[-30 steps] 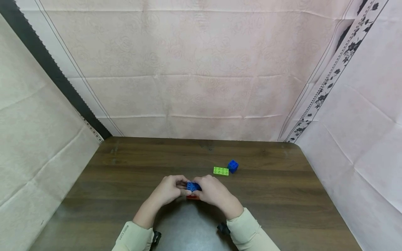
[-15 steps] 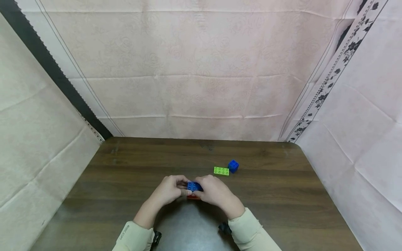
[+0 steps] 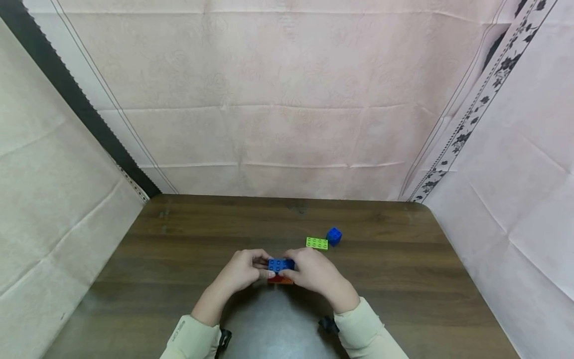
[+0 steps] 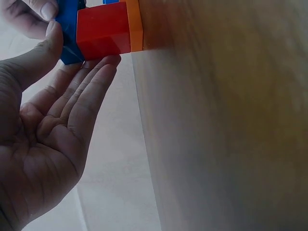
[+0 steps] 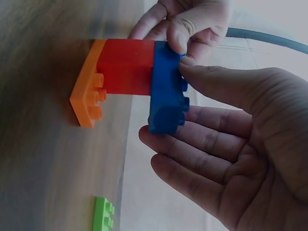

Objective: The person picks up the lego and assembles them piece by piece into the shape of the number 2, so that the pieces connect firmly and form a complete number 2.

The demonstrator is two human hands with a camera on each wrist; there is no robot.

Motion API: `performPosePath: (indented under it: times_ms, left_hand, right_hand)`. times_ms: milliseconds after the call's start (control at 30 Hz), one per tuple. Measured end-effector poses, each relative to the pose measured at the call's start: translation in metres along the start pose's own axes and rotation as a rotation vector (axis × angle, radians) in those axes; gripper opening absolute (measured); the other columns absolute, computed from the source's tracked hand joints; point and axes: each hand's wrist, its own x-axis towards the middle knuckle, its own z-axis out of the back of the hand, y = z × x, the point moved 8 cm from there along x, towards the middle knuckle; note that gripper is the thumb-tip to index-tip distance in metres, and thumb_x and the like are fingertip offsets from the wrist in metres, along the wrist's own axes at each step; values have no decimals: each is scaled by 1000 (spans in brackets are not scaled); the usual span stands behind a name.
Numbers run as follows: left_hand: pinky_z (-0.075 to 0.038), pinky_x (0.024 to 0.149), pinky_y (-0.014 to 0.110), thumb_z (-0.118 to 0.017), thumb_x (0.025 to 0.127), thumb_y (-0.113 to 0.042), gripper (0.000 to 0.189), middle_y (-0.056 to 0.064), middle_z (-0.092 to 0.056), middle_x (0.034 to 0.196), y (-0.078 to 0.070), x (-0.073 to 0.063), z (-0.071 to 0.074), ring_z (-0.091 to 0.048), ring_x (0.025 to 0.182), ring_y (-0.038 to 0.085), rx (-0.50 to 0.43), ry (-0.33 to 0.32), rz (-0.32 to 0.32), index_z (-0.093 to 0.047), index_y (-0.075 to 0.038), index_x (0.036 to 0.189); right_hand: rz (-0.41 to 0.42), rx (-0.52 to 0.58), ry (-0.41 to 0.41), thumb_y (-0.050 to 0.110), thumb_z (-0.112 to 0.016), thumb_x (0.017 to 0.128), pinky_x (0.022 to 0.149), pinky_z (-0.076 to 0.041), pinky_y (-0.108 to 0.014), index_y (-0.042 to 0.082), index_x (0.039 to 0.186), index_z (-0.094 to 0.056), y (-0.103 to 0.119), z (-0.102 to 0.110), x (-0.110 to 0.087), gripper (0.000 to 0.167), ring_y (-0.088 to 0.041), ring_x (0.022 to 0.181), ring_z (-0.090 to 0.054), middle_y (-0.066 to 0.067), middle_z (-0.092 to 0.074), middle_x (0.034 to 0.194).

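Note:
A small stack of toy building bricks stands on the table between both hands. At its base is an orange plate, with a red brick on one end of it. A long blue brick lies across the top and overhangs the red one, as the right wrist view shows. My left hand pinches the left end of the blue brick, thumb in front and fingers stretched behind and along the red brick. The right hand holds the blue brick's other end between thumb and fingers. Both thumb tips are close together in the right wrist view.
Beyond the right hand, a lime green brick lies on the wooden table. Beside it sits a second blue brick. Pale cloth hangs behind the table and along both sides.
The right hand has shifted to the right along the blue brick, exposing more of its studs and of the red and orange pieces. My left hand has stayed nearly in place.

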Motion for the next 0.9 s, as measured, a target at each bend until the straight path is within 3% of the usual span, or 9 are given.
performPosePath:
  times_ms: [267, 467, 767, 900]
  left_hand:
    - [-58, 80, 36, -82, 86, -24, 25, 3, -72, 103, 2, -2, 0, -70, 89, 14, 9, -4, 24, -73, -12, 107]
    - [-58, 80, 36, -83, 85, -23, 25, 2, -72, 103, 3, -3, 1, -70, 90, 14, 21, -18, 33, -73, -13, 106]
    - [-57, 80, 38, -82, 86, -23, 26, -1, -72, 101, 3, -4, 0, -67, 92, 14, 29, -21, 57, -72, -16, 109]
    - [-57, 80, 37, -82, 85, -23, 26, 1, -72, 103, 3, -3, 1, -68, 91, 14, 27, -22, 50, -72, -15, 108]
  right_hand:
    - [-25, 6, -51, 37, -70, 96, 79, -58, -35, 7, 123, -69, -14, 13, -4, 41, -15, 92, -70, -6, -74, 109]
    - [-50, -3, -124, 33, -70, 96, 81, -58, -37, 6, 123, -69, -36, 23, -6, 38, -18, 95, -71, -8, -74, 109]
    - [-204, 56, -216, 30, -73, 94, 79, -58, -41, 6, 128, -66, -84, 39, -2, 42, -21, 91, -68, -11, -70, 120]
    - [-272, 58, -278, 30, -71, 95, 82, -57, -46, 5, 132, -63, -112, 50, 1, 45, -28, 98, -69, -14, -68, 125]
